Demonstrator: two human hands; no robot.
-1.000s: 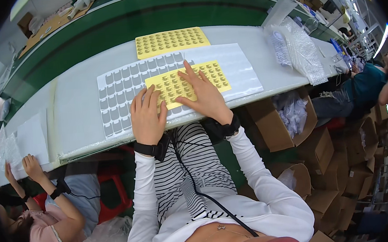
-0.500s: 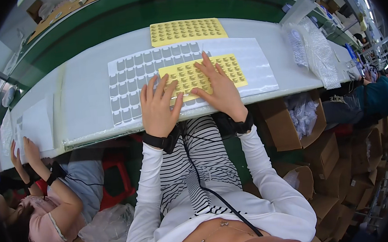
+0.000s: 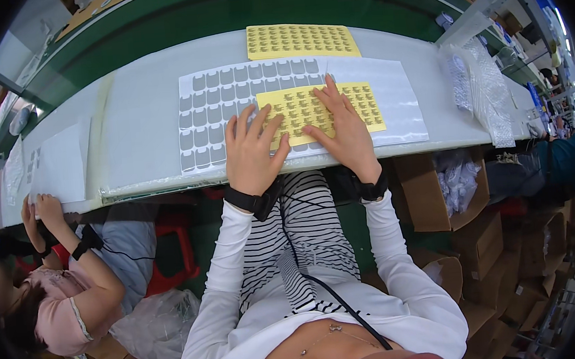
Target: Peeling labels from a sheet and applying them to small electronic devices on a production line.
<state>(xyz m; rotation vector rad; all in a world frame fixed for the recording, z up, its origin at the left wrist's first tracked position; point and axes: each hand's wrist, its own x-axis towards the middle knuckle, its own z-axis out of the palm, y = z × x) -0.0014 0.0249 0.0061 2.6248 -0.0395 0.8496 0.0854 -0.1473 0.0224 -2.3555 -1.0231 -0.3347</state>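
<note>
A yellow sheet (image 3: 309,124) printed with rows of small dark marks lies over a white sheet (image 3: 404,101) bearing rows of grey, notched label shapes (image 3: 209,99). My left hand (image 3: 251,156) is open, its fingers spread over the yellow sheet's left edge and the grey shapes beside it. On the sheet's middle and right part rests my right hand (image 3: 350,133), open too, with the thumb out to the left and the longer fingers pointing away from me. Parts of the printed rows are hidden beneath both hands.
Beyond the white sheet lies a stack of similar yellow sheets (image 3: 301,40). Bubble wrap (image 3: 487,93) sits at the table's right end. A cardboard box (image 3: 433,197) of clear plastic stands below the edge. At left, a co-worker's hands (image 3: 45,209) are near white paper (image 3: 61,168).
The whole view has shifted, with the table scene now further right. My hands stay on the yellow sheet almost unchanged. The co-worker's hands have come closer together at the paper's near edge.
</note>
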